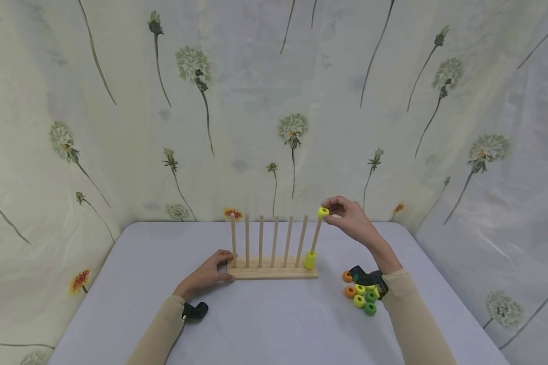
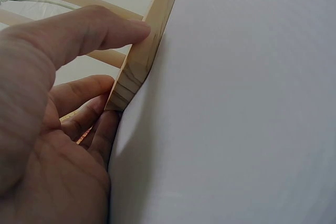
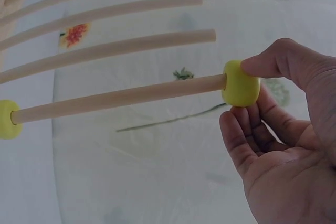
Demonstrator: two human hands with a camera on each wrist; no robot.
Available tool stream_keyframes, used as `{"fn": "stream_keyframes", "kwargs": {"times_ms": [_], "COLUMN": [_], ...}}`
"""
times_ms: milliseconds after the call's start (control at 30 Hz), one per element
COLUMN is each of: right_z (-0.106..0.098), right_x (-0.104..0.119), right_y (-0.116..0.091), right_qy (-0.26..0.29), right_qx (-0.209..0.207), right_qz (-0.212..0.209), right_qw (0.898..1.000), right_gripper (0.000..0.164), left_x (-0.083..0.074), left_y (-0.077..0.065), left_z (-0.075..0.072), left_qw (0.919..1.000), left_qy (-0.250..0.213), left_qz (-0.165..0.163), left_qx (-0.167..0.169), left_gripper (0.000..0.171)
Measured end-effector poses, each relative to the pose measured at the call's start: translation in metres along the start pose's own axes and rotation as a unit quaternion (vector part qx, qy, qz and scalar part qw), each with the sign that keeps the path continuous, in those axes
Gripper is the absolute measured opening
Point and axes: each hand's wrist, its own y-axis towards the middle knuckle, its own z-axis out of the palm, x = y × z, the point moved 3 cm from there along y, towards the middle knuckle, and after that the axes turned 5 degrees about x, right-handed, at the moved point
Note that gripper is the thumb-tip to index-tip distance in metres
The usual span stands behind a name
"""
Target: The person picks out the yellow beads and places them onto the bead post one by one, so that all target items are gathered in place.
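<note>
Both hands are at work on the rack: from my head view, the left hand (image 1: 207,272) is at one end of its wooden base (image 1: 274,274), the right hand (image 1: 350,222) at the top of the far-right peg (image 1: 316,236). Only that view gives me all seven pegs, and the loose orange, yellow and green beads (image 1: 370,311) on the table (image 1: 265,324), partly hidden by the right wrist's camera (image 1: 363,276). My left wrist view adds the thumb lying on the base's long edge, with fingers against its end; the hand pinches it, slightly spread. From the right wrist I see thumb and fingertips pinching a yellow bead (image 3: 242,88), the peg's tip meeting its hole; the head view cannot show me that contact so clearly. That bead is rounded, glossy and bright. Lower on the same peg, more yellow (image 1: 310,261) sits against the base. The other six pegs stand bare, pale and upright.
</note>
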Motion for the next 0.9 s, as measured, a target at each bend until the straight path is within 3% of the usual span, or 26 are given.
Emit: {"fn": "stream_keyframes", "kwargs": {"times_ms": [900], "right_z": [0.0034], "right_x": [-0.0012], "right_y": [-0.0006], "right_qy": [-0.008], "right_qx": [0.001], "right_qz": [0.013], "right_qw": [1.0], "right_gripper": [0.036], "left_x": [0.0034], "left_y": [0.0021], "left_z": [0.0016], "left_qw": [0.9998], "left_qy": [0.002], "left_qz": [-0.018], "left_qx": [-0.007], "left_gripper": [0.071]}}
